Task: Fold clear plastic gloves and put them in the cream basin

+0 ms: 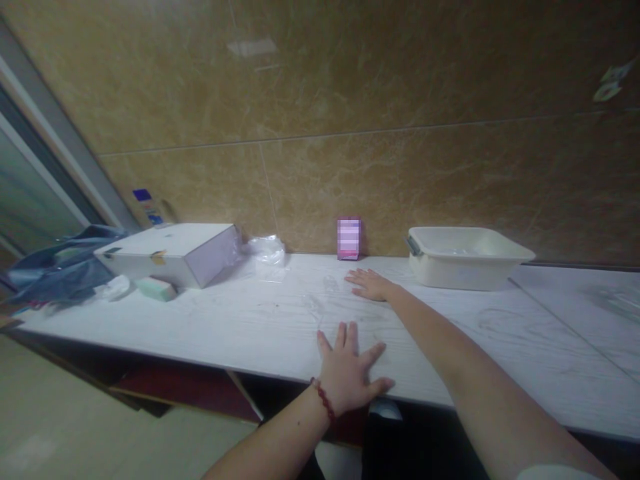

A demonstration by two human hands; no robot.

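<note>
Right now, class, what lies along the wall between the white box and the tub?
In the head view, a clear plastic bag lies beside the box, and a small purple item stands nearer the tub.

White wood-grained tabletop (240, 327), flat, faintly smudged mid-surface, along a brown wall (320, 180)

Left grip (346, 375) splays, right grip (371, 285) lies beyond.

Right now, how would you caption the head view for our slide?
Left hand and right hand spread over a white wood-grain tabletop, between a white cardboard box and a cream plastic tub.
</note>
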